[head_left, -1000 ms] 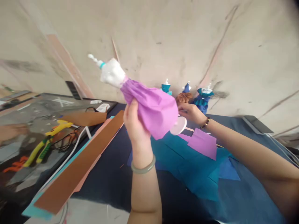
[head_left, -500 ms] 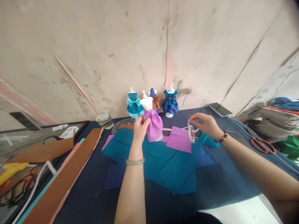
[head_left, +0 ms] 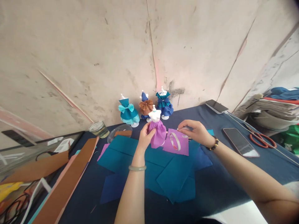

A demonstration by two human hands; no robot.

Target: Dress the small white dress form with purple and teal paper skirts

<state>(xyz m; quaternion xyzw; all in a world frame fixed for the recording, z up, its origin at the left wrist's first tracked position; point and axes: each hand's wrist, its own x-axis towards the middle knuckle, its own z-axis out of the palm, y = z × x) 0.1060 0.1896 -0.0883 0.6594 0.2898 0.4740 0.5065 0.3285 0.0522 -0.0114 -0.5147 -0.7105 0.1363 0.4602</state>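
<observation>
My left hand is closed around the purple paper skirt of a small white mannequin doll, which stands upright on teal paper sheets. My right hand pinches the end of a strip drawn from a roll of tape, and the roll lies on a purple paper square just right of the doll.
Three dressed mini mannequins stand by the wall: teal, brown, blue. A glass jar and clear dish sit left. Brown paper strips lie at left. Two phones and red scissors lie right.
The doll came down from in front of me onto the paper sheets. My right hand picked up the tape roll and brought it over the purple square. The view tilted down.
</observation>
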